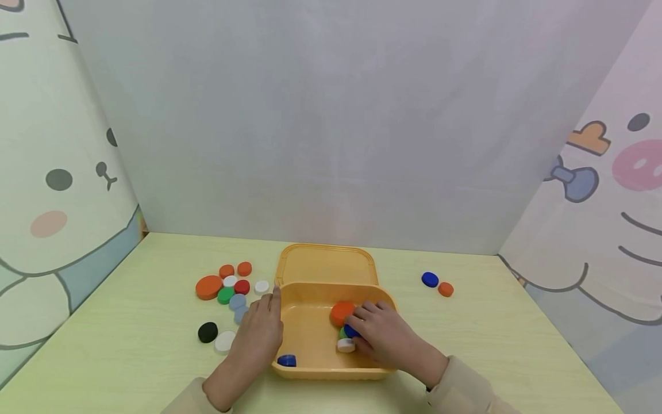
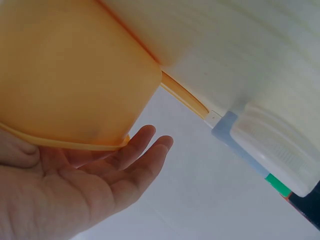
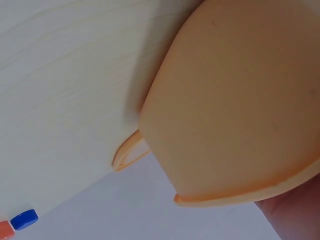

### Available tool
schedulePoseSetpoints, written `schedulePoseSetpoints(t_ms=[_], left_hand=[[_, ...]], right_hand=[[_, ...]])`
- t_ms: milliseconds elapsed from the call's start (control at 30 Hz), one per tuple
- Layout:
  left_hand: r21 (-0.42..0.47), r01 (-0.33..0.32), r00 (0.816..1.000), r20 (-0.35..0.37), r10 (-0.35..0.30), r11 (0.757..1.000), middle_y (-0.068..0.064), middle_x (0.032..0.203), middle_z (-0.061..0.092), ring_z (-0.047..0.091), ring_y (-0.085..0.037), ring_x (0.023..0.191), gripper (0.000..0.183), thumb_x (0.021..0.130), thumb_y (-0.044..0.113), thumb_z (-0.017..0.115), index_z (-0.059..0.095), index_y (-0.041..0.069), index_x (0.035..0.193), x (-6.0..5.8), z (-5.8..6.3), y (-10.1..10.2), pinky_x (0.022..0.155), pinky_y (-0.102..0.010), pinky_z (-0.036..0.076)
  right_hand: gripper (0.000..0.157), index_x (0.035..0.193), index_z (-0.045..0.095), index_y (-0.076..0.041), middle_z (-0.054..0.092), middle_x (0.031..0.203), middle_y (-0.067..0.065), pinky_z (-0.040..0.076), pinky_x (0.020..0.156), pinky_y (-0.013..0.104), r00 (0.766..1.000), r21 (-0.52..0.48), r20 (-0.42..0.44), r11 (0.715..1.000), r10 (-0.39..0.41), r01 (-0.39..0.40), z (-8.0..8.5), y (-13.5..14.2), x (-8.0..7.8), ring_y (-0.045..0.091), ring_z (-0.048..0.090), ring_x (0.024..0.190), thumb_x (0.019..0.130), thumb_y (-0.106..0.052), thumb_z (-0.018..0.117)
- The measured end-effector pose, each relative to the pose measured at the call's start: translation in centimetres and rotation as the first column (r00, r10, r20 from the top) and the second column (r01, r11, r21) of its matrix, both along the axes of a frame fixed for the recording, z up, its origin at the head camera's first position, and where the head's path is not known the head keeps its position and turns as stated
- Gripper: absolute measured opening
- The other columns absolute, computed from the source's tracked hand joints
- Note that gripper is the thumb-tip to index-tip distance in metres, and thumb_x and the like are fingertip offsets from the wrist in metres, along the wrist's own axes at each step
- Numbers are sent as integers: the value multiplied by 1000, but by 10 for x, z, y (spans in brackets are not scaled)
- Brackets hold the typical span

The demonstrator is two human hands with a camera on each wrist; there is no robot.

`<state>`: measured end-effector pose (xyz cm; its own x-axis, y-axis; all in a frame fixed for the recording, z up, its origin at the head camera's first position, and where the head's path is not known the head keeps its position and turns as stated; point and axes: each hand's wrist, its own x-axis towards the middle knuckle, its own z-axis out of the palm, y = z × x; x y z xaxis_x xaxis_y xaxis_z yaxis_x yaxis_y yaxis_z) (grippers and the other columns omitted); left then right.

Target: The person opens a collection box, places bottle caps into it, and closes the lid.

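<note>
An orange plastic box point(image 1: 331, 374) stands at the table's middle with its lid point(image 1: 326, 264) folded open behind it. My left hand point(image 1: 265, 316) lies with straight fingers against the box's left outer wall; in the left wrist view the open palm point(image 2: 100, 185) sits under the box rim point(image 2: 65, 65). My right hand point(image 1: 368, 326) reaches inside the box, fingers curled round a blue cap point(image 1: 351, 332). Beside it lie a large orange cap point(image 1: 341, 311), a white cap point(image 1: 345, 345) and a partly hidden green one. Another blue cap point(image 1: 287, 360) lies at the box's front left.
Several loose caps lie left of the box, among them a big orange cap point(image 1: 208, 287), a black cap point(image 1: 207, 332) and a white cap point(image 1: 224, 341). A blue cap point(image 1: 430, 279) and an orange cap point(image 1: 445, 289) sit to the right. Printed walls enclose the table on three sides.
</note>
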<state>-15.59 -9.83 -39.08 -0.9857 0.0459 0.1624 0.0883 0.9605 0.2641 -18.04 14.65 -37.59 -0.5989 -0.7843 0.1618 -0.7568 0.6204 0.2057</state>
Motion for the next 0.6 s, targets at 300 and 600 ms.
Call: schedulePoseSetpoints(t_ms=[300, 600], left_hand=[[-3, 2, 1000, 2, -2, 1000, -19, 129, 46, 48, -33, 115, 64, 86, 15, 61, 31, -1, 140, 0, 0, 0, 96, -46, 43], [-11, 6, 1000, -11, -6, 1000, -19, 128, 47, 48, -33, 114, 64, 85, 14, 62, 31, -1, 139, 1, 0, 0, 95, -45, 44]], right_hand=[[31, 109, 59, -18, 62, 98, -4, 42, 73, 28, 1000, -5, 10, 1000, 5, -5, 1, 1, 0, 13, 52, 87, 83, -34, 64], [23, 99, 61, -18, 62, 90, -7, 46, 71, 28, 999, -83, -49, 997, 2, -6, 7, 7, -6, 12, 53, 84, 80, -31, 66]])
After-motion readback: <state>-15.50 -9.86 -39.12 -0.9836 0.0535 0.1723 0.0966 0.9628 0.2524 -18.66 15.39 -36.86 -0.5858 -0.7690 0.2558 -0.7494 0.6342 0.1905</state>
